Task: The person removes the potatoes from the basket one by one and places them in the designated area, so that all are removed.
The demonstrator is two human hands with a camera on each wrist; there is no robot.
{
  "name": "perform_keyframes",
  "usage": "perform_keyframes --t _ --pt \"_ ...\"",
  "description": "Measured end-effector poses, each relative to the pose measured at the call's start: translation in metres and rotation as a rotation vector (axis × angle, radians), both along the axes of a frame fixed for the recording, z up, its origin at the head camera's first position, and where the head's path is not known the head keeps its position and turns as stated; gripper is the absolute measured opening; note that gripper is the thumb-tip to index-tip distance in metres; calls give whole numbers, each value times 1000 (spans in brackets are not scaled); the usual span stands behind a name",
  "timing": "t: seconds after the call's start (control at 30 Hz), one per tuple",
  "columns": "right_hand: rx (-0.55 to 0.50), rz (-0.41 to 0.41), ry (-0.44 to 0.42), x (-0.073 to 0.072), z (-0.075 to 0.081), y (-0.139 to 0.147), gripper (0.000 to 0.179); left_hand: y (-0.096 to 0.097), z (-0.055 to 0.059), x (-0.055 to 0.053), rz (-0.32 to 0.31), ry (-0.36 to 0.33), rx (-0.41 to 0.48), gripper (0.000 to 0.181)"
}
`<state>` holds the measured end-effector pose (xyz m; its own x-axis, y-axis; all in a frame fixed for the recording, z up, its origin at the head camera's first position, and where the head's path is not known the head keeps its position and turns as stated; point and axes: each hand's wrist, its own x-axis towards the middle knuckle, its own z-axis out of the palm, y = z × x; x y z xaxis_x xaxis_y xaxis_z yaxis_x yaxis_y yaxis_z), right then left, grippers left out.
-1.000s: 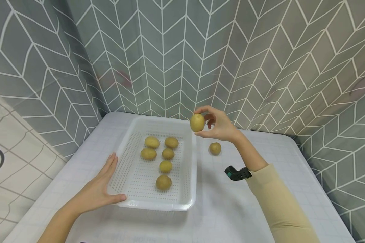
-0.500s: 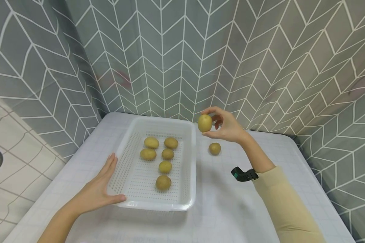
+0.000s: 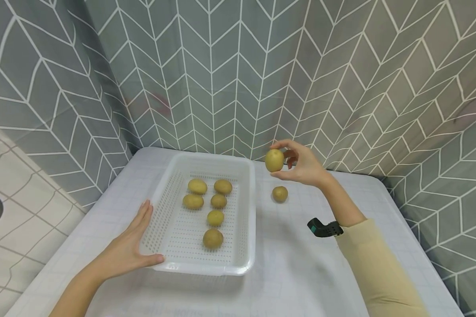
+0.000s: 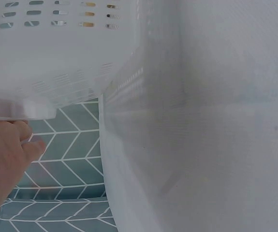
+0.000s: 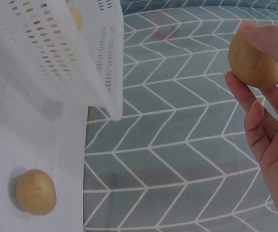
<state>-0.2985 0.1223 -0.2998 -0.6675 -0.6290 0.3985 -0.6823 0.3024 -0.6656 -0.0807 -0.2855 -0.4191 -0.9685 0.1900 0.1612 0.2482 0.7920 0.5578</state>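
In the head view my right hand (image 3: 307, 166) pinches a yellow-brown potato (image 3: 274, 160) between thumb and fingertips, raised above the table to the right of a white plastic basket (image 3: 251, 220). The right wrist view shows the thumb on one side of this potato (image 5: 252, 60) and fingers on the other. My left hand (image 3: 124, 246) rests against the basket's left side, its fingers fairly straight and its thumb at the near rim. Several potatoes lie inside the basket, among them a round one (image 3: 213, 238) nearest the front. Another potato (image 3: 280, 194) lies on the table below my right hand.
A white cloth covers the table (image 3: 301, 273). Grey curtains (image 3: 238, 79) with a white chevron pattern hang right behind it and along both sides. A black band (image 3: 324, 228) sits by my right wrist. Pale tiled surface (image 3: 20, 211) shows at the left.
My right hand has moved to the right with the potato, away from the basket's right rim. The left hand, the basket and the other potatoes have stayed in place.
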Motion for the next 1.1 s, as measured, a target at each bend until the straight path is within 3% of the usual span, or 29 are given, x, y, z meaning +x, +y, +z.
perform_keyframes --t 0.17,0.3,0.63,1.1 --pt "34 -52 -27 1 2 9 64 0 0 0 -6 1 8 127" --pt "44 -69 1 3 3 16 62 0 1 1 -7 4 9 127" --pt "74 -88 25 24 20 22 55 1 2 1 1 -7 15 127" --pt "105 -151 6 24 17 42 56 1 2 2 2 -4 8 126"
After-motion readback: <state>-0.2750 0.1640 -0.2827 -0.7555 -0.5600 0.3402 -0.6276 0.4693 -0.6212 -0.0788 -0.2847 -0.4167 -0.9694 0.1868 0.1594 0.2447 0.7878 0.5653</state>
